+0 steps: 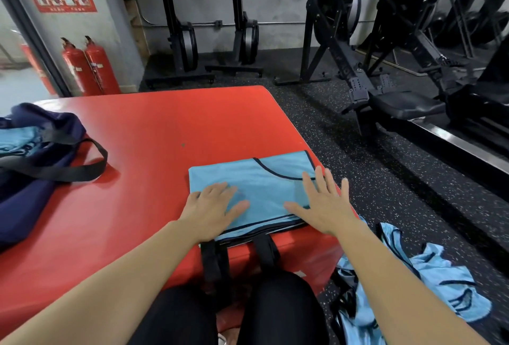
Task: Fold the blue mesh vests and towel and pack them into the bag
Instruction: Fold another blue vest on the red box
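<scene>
Bag (33,157): navy and soft, slumped on the left end of the red mat (154,124). Its mouth is open and light blue cloth (19,140) lies inside.

Left hand (212,207): flat with fingers straight, pressing the near left corner of the folded vest (256,193) and grasping nothing.

Folded vest: lies at the mat's near right corner as a neat rectangle with dark trim. Several layers show along its near edge.

Right hand (322,204): flat with fingers spread, resting on the vest's right side at the mat's right edge. It also holds nothing.

Pile of vests (429,275): crumpled on the floor just right of the mat.

Handling, as judged: the mesh looks thin, light, limp and probably slick, so the fold is likely to slip open if lifted by one corner. It is best taken at both short ends, pinching through all layers, or carried on palms slid under the near edge.

Not determinable: the number of pieces in the folded stack, which item is the towel, and how full the bag is. The frame cuts off the bag's left side, and the right forearm covers part of the pile.
</scene>
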